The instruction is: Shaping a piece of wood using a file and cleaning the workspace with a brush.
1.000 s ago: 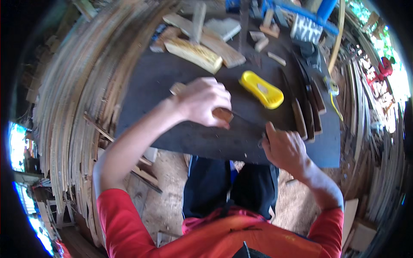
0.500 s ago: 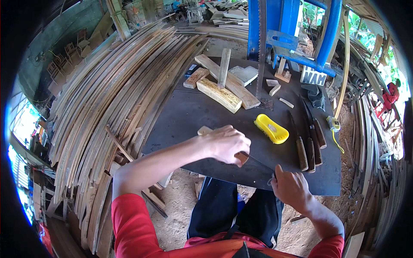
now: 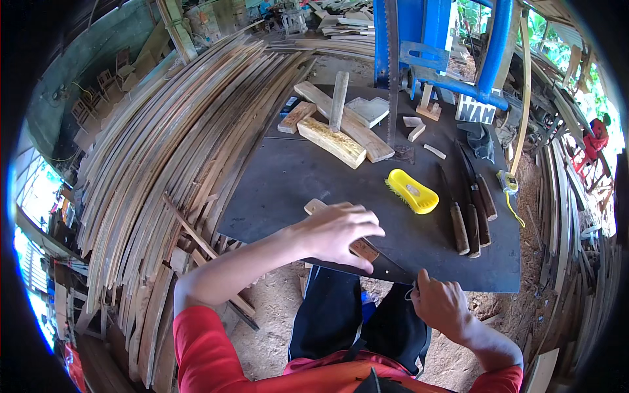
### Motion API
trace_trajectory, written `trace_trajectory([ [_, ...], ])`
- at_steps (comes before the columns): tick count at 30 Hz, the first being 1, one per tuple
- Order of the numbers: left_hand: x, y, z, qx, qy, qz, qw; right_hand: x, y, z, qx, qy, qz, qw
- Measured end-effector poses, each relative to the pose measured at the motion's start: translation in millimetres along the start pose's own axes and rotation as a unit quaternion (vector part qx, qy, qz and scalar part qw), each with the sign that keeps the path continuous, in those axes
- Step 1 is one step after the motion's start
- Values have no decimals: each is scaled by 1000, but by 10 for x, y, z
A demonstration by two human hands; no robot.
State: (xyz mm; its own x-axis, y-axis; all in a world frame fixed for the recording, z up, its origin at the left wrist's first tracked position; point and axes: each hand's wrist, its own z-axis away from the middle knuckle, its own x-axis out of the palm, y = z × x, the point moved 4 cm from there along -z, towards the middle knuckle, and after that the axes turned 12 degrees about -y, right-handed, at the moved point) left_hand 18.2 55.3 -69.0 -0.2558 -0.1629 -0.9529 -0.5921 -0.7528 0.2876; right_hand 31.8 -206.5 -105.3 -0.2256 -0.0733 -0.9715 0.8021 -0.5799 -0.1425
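My left hand (image 3: pixel 337 232) is spread above a narrow wooden piece (image 3: pixel 364 250) on the dark worktable (image 3: pixel 295 177). Its fingers and thumb are apart; the hand covers the middle of the wood, and the far end with a small mark shows past the wrist. At the table's near edge my right hand (image 3: pixel 443 302) is closed around a tool with a thin dark blade (image 3: pixel 396 263), which points left toward the wooden piece. Its grip is mostly hidden in my fingers. A yellow brush (image 3: pixel 413 192) lies beyond my hands.
Several wooden-handled knives (image 3: pixel 473 226) lie to the right, near a tape measure (image 3: pixel 508 183). Wood blocks (image 3: pixel 333 141) are stacked toward the back, beside an upright saw blade (image 3: pixel 392 78) on a blue machine (image 3: pixel 426 26). Long boards (image 3: pixel 177 144) fill the left side.
My left hand has loosened from the wooden piece and spread its fingers, uncovering more of the wood. My right hand has moved slightly down, still holding the thin-bladed tool.
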Motion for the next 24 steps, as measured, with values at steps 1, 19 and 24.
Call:
trace_trajectory([
  [1,-70,-7,91,-29,76,-11,997,8,-17,10,0,0,-11,1000],
  [19,233,-1449,424,-323,236,35,916,89,-19,-91,20,-29,-2,999],
  [24,291,-1464,408,-322,239,10,916,79,-30,-107,45,-73,-11,996],
])
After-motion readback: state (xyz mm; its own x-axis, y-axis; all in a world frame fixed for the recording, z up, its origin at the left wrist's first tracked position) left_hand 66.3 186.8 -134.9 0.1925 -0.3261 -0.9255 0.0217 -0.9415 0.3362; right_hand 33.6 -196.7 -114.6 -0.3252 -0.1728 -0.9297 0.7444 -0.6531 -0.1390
